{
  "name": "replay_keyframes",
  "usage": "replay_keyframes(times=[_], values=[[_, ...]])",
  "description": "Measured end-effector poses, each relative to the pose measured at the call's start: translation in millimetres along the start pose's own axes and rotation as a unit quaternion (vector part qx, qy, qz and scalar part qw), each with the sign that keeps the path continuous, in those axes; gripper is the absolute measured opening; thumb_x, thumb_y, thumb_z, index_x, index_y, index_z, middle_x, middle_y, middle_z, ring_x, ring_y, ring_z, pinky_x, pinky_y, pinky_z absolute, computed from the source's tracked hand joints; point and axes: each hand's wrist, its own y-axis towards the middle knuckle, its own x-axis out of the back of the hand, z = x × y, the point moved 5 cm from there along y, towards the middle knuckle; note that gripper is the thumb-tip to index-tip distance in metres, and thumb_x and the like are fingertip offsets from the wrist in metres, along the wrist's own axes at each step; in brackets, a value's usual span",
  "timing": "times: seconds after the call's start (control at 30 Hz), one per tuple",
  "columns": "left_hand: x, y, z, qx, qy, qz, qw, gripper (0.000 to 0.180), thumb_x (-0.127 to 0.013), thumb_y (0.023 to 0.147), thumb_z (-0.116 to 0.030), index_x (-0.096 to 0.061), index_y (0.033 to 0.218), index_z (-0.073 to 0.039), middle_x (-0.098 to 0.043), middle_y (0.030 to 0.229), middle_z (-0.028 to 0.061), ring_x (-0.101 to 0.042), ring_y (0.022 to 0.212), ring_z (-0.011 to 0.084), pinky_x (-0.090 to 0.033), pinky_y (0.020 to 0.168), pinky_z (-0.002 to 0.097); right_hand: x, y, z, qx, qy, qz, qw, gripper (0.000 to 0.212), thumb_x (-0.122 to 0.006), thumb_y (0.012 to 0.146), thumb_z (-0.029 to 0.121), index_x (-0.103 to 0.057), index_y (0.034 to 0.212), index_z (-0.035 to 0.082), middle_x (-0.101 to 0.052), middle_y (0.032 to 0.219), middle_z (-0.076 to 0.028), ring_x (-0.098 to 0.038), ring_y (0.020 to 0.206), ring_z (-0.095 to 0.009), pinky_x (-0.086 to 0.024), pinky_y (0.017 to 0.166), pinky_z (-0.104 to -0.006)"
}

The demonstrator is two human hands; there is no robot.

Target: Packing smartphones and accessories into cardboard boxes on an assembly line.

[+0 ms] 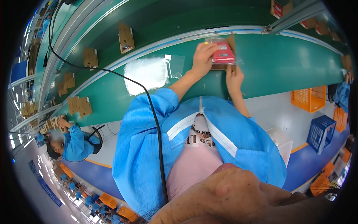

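My left hand [203, 59] is closed on a flat red item in a clear plastic bag [224, 53]. That item is over an open brown cardboard box [232, 44], whose upright flap stands at its right side. How far the item sits inside the box I cannot tell. Closed at the box's near right corner, my right hand [234, 79] grips its edge, with the fingertips partly hidden. Left of my hands, a stack of clear plastic bags [146, 74] lies on the green work table [276, 67].
Beyond the table's metal rail, brown boxes [126, 38] stand on a green conveyor [167, 20]. More flat cartons [79, 106] are at the left. A black cable [143, 87] hangs across the view. A co-worker [76, 143] sits at the left. Orange [308, 99] and blue crates [320, 133] are at the right.
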Motion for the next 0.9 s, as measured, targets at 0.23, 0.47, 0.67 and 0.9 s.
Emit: replay_keyframes(times=[0.23, 0.47, 0.67, 0.9], values=[[-19, -38, 33, 0.231, 0.033, 0.134, 0.963, 0.026, -0.071, 0.073, -0.018, -0.066, 0.094, -0.005, -0.060, 0.093, 0.0134, -0.051, 0.090, 0.0328, -0.044, 0.078, 0.0399, -7, 6, 38, 0.073, -0.090, 0.026, 0.993, 0.013, -0.055, 0.090, 0.014, -0.059, 0.091, 0.002, -0.060, 0.084, -0.021, -0.058, 0.073, -0.040, -0.048, 0.063, -0.0442], [-31, -20, 78, 0.275, 0.188, 0.300, 0.894, 0.034, -0.066, 0.079, -0.036, -0.065, 0.095, -0.006, -0.059, 0.097, 0.0151, -0.048, 0.095, 0.0346, -0.039, 0.081, 0.0429, -8, 8, 53, 0.113, -0.118, 0.037, 0.986, 0.013, -0.052, 0.090, 0.014, -0.055, 0.087, 0.002, -0.057, 0.078, -0.019, -0.057, 0.069, -0.038, -0.047, 0.062, -0.0455], [-44, -15, 46, 0.067, 0.362, 0.369, 0.854, 0.030, -0.066, 0.075, -0.026, -0.066, 0.098, -0.007, -0.058, 0.098, 0.0116, -0.050, 0.096, 0.0273, -0.042, 0.077, 0.0370, -9, 17, 38, 0.076, -0.137, 0.105, 0.982, 0.017, -0.057, 0.088, 0.013, -0.058, 0.096, -0.002, -0.060, 0.086, -0.021, -0.059, 0.074, -0.040, -0.048, 0.063, -0.0441], [-48, -20, 33, -0.150, 0.337, 0.265, 0.891, 0.041, -0.065, 0.073, -0.019, -0.059, 0.111, -0.003, -0.053, 0.118, 0.0144, -0.049, 0.110, 0.0314, -0.039, 0.097, 0.0424, -5, 22, 40, 0.109, -0.108, 0.082, 0.985, 0.012, -0.052, 0.090, 0.013, -0.053, 0.084, 0.002, -0.056, 0.077, -0.019, -0.057, 0.069, -0.039, -0.045, 0.061, -0.0477]])
